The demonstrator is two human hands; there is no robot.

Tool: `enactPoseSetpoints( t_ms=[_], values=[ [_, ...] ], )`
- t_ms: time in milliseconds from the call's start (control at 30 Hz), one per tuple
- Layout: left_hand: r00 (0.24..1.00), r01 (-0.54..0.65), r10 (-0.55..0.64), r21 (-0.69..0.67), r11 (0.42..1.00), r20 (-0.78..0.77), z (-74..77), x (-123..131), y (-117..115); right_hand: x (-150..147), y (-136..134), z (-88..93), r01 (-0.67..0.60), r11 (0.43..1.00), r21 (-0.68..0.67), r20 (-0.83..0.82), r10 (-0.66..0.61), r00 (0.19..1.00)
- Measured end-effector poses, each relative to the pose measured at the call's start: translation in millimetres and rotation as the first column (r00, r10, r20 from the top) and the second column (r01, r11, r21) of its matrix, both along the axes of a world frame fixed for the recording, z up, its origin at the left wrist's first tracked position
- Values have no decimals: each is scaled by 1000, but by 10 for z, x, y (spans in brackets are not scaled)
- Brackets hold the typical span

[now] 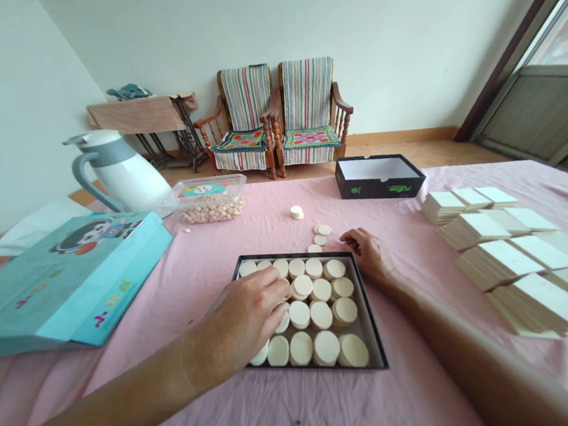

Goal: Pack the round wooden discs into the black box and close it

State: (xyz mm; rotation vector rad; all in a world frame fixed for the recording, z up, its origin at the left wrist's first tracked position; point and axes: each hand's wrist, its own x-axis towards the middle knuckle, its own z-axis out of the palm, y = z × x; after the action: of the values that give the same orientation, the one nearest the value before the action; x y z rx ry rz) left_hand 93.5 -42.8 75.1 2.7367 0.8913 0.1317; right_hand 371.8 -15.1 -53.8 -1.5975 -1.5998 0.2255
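A shallow black-rimmed box lid (376, 338) in front of me holds rows of stacked round wooden discs (321, 315). My left hand (250, 310) reaches over its left side, fingers bent down around a stack of discs; the hand hides part of that stack. Just past the lid's right far corner, my right hand (369, 253) rests on the cloth with loosely bent fingers and nothing visible in them. Near its fingertips, a few loose discs (321, 240) lie in a line behind the lid. Farther back stands a short stack of discs (297, 213).
At the right are rows of stacked rectangular wooden pieces (519, 254). A black open box (381, 180) sits at the back. On the left stand a blue carton (69, 280), a white jug (124, 175) and a clear tub of nuts (210, 203). Pink cloth (207, 408) covers the table.
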Motion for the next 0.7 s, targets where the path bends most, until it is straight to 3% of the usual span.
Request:
enactPoseSetpoints(
  t_ms=[233,700],
  values=[
    [991,37,-37,2,999,-128,123,-80,-23,-4,-7,8,2,1000,-4,7,-2,1000],
    [989,8,7,103,995,-145,31,-10,-1,-20,-23,45,0,1000,-5,-6,0,1000]
  ],
)
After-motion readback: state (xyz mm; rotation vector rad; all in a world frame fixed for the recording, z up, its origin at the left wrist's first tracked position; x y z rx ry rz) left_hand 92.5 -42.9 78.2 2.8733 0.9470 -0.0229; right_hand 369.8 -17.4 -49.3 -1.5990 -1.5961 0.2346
